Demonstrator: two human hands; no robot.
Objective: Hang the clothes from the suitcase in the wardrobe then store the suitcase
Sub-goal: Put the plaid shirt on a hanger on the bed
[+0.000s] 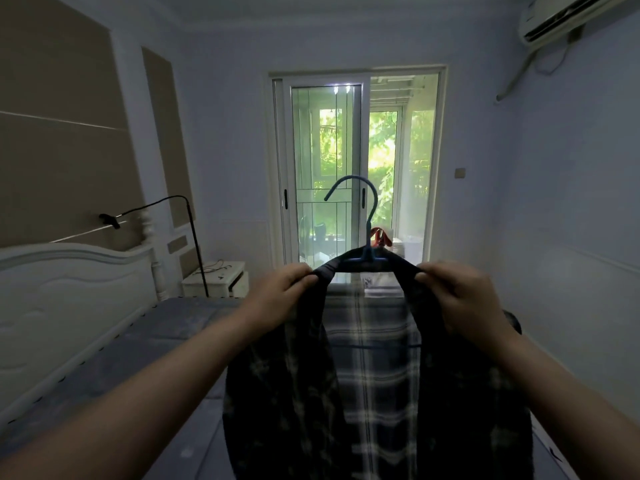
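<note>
A dark plaid shirt [374,375] hangs on a blue plastic hanger [367,233], held up in front of me at chest height. My left hand [280,292] pinches the shirt's left shoulder at the collar. My right hand [464,299] grips the right shoulder in the same way. The hanger's hook points up and curves to the left, free of any rail. The shirt front hangs open towards me, showing its lighter checked inside. Neither the suitcase nor the wardrobe is in view.
A bed [114,358] with a white headboard [65,299] fills the left side. A white nightstand [218,278] and a black floor lamp [194,237] stand beyond it. A sliding glass door [353,168] is straight ahead, an air conditioner [568,19] at the upper right.
</note>
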